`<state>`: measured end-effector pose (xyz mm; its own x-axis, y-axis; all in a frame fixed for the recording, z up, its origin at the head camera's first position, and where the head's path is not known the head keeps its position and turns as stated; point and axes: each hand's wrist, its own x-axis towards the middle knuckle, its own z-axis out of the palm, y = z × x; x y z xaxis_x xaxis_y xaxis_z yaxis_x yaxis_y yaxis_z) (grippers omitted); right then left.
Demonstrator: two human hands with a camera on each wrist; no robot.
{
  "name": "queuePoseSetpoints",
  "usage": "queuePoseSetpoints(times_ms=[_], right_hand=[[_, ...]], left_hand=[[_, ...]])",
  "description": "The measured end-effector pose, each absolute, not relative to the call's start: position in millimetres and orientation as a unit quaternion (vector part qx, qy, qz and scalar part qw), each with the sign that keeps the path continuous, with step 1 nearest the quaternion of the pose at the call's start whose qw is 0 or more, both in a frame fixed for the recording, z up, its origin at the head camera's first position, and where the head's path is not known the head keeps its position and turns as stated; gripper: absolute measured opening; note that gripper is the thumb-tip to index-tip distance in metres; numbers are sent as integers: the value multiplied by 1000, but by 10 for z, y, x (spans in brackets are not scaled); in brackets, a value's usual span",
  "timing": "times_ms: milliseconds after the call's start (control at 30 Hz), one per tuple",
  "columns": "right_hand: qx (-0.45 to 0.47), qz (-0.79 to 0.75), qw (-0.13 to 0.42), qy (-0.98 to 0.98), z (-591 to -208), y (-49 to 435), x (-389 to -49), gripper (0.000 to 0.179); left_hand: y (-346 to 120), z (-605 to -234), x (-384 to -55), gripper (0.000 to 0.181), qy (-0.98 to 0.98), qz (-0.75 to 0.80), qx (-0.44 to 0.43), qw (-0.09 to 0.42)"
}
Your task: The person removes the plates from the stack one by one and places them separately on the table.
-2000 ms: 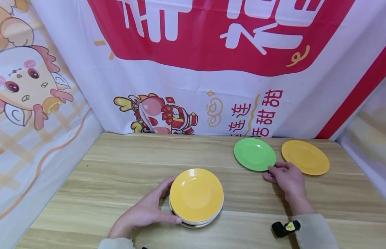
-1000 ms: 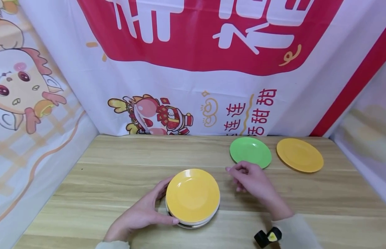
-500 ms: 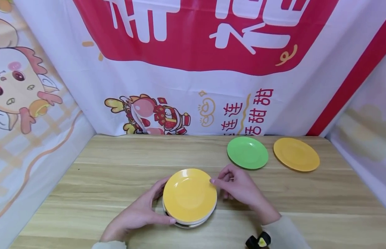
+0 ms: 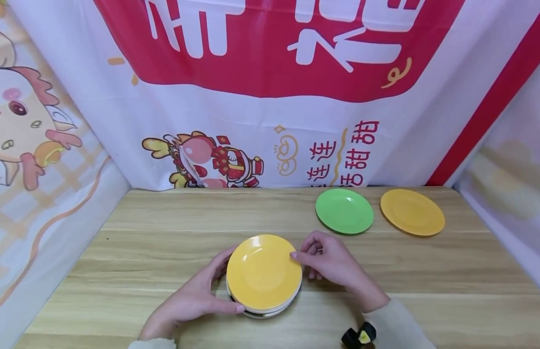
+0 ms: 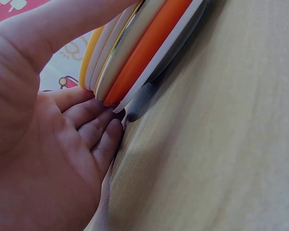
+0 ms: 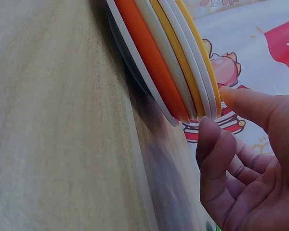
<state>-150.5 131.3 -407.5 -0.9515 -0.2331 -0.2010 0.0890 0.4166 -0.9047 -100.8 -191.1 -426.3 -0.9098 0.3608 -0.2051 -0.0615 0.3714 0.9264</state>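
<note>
A stack of plates (image 6: 159, 60) stands on the wooden table, with a yellow plate (image 4: 263, 274) on top. Seen from the side, its rims are yellow, white, cream and orange, with a white plate and a dark part lowest. My left hand (image 4: 193, 298) holds the stack's left side, thumb along the near rim and fingers round the back edge. My right hand (image 4: 332, 259) pinches the top plate's right edge. Its thumb (image 6: 245, 103) lies on the yellow face, and its index fingertip (image 6: 209, 127) is right at the rims just below.
A green plate (image 4: 344, 211) lies at the back right of the table (image 4: 165, 223). To its right is a second yellow plate (image 4: 412, 212). Printed white cloth (image 4: 261, 140) hangs behind the table and at both sides.
My right hand has moved left from the green plate's edge to the stack and taken hold of the top yellow plate. My left hand stays at the stack. The head view has shifted slightly.
</note>
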Motion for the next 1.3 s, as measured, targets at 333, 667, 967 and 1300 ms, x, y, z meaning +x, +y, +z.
queuePoseSetpoints(times_ms=[333,667,967,1300], right_hand=[[-60,-537,164,825,-4086,1308,-1495,36],[-65,-530,162,830,-4097,1293,-1485,36],[-62,-539,162,824,-4096,1281,-1465,30],[-58,-547,168,818,-4101,1297,-1489,27]], left_hand=[[-1924,-4270,-1020,114,809,547,96,190],[-1928,-4275,-1022,115,808,550,100,187],[-1930,-4258,-999,113,809,547,117,181],[-1932,-4268,-992,112,808,549,127,171]])
